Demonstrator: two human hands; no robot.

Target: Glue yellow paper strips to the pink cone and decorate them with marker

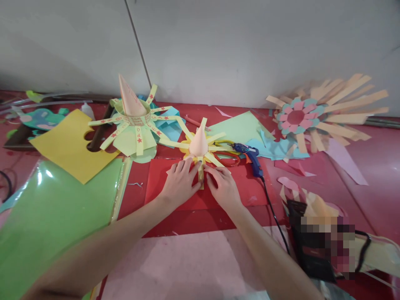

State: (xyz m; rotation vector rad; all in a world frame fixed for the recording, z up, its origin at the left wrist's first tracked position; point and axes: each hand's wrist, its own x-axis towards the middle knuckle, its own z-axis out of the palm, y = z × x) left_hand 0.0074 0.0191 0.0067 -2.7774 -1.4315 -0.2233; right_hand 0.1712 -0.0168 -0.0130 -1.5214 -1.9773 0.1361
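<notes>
Red covers most of the surface (375,166), strewn with paper sheets and scraps below a plain pale wall. From the head view, both your hands meet at the near edge of the small paper sun (200,151), a pink cone ringed with pale yellow strips, which sits on a red sheet (181,191) at the centre. Your left hand (180,181) lies flat, fingers spread and pressing one strip down; your right hand (223,187) pinches beside it, fingers together on the same strip. Keep the pressure even and the strip straight, I'd judge, so the cone stays upright. Watch the blue glue gun (251,157) just beside your right hand and its trailing cord. A larger finished sun (134,121) stands well apart, behind.
</notes>
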